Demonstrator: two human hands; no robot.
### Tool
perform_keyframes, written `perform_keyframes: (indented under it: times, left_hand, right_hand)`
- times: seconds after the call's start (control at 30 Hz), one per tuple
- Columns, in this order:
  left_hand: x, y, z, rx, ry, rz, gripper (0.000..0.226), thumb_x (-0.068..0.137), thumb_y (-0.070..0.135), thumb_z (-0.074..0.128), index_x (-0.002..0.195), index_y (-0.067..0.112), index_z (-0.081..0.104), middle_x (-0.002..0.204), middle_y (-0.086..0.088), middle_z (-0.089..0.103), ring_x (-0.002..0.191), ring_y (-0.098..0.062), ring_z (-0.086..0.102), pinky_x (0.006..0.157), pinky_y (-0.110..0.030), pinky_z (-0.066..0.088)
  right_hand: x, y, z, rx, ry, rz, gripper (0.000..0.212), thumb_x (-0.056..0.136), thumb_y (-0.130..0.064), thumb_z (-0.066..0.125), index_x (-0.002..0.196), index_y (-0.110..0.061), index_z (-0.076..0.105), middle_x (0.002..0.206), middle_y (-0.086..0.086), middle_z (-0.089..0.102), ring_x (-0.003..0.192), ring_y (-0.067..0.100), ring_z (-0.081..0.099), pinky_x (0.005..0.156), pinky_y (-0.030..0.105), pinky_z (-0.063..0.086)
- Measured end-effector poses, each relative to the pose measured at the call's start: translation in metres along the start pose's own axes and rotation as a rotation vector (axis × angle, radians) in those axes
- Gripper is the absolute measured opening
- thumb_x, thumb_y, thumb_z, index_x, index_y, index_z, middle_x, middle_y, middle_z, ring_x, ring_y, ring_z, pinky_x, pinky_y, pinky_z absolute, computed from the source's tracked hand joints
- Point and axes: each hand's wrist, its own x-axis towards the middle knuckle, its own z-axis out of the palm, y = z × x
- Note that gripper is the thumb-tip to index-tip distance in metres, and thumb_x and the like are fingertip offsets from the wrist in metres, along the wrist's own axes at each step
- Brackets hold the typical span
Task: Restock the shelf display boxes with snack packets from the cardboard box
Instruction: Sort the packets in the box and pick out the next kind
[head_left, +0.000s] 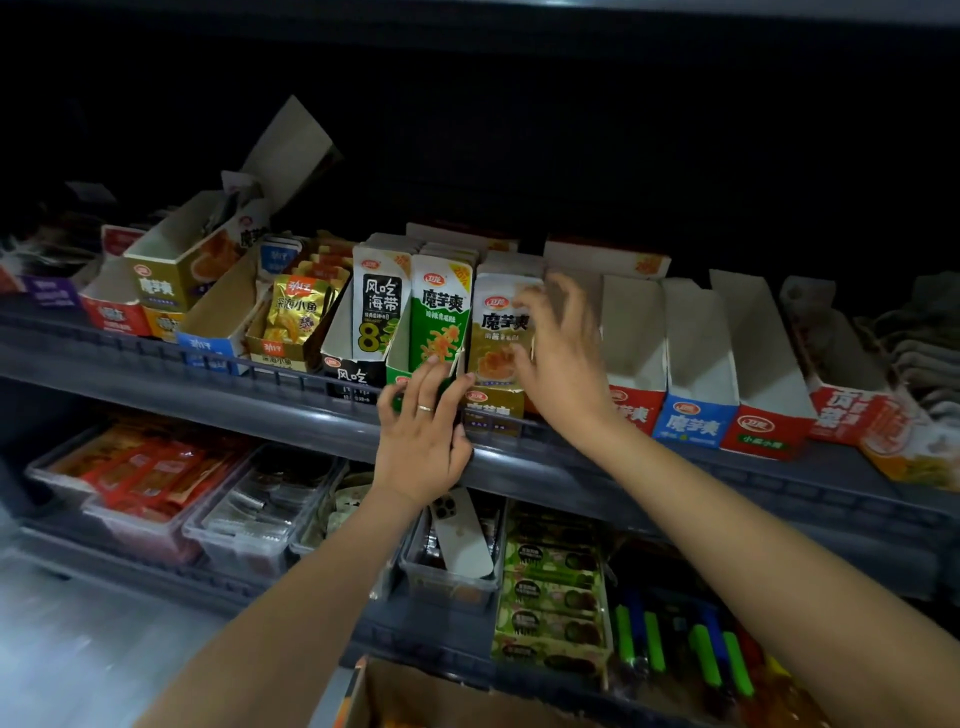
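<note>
Under the right hand's spread fingers, gold snack packets stand pressed into their display box while the left hand curls round the green box beside them; refilling probably next means reaching down to the cardboard box.

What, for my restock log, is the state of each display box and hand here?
black display box: full.
green display box: full.
gold display box: full.
red display box: empty.
blue display box: empty.
left hand: holds green display box's front.
right hand: open, blurred, at gold packets.
</note>
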Motion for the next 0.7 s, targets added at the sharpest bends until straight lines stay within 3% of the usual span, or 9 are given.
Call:
perform_keyframes:
  times: [0.13,0.23,0.37,0.53,0.7]
  left_hand:
    - [0.0,0.002,-0.004,-0.015,-0.044,-0.014,0.054,0.077,0.024,0.04,0.13,0.015,0.037,0.143,-0.01,0.03,0.136,-0.024,0.027,0.105,-0.043,0.017]
    - [0.0,0.002,-0.007,-0.003,-0.068,0.0,0.053,0.078,0.023,0.04,0.13,0.013,0.036,0.145,-0.008,0.027,0.136,-0.023,0.026,0.105,-0.043,0.017]
    - [-0.001,0.004,-0.01,0.035,-0.072,0.015,0.053,0.079,0.024,0.04,0.13,0.011,0.038,0.145,-0.008,0.027,0.136,-0.024,0.027,0.104,-0.045,0.02]
    - [-0.001,-0.003,-0.012,0.04,-0.079,0.051,0.049,0.082,0.026,0.039,0.128,0.01,0.038,0.143,-0.008,0.029,0.133,-0.023,0.03,0.103,-0.044,0.021]
    - [0.005,-0.009,-0.013,0.027,-0.077,0.09,0.04,0.084,0.026,0.041,0.12,0.01,0.042,0.137,-0.015,0.046,0.129,-0.023,0.035,0.103,-0.043,0.02]
  right_hand:
    - [-0.015,0.006,-0.01,-0.063,-0.057,-0.129,0.036,0.082,-0.006,0.063,0.116,-0.016,0.061,0.131,0.014,0.046,0.125,0.033,0.041,0.103,0.043,0.036]
    - [-0.008,0.003,-0.012,-0.155,-0.258,-0.264,0.034,0.092,-0.016,0.053,0.124,-0.022,0.059,0.127,0.006,0.053,0.126,0.028,0.04,0.105,0.042,0.027]
    - [0.007,-0.01,-0.005,-0.224,-0.476,-0.102,0.045,0.101,-0.03,0.033,0.145,-0.031,0.031,0.145,0.005,0.036,0.137,0.024,0.022,0.112,0.043,0.012]
    - [0.022,-0.022,0.002,-0.314,-0.593,-0.006,0.055,0.099,-0.031,0.035,0.15,-0.031,0.015,0.149,0.01,0.027,0.141,0.026,0.015,0.114,0.049,0.0]
    - [0.024,-0.024,-0.004,-0.347,-0.591,0.048,0.06,0.096,-0.035,0.04,0.15,-0.03,0.013,0.152,0.012,0.017,0.142,0.026,0.015,0.114,0.048,0.001]
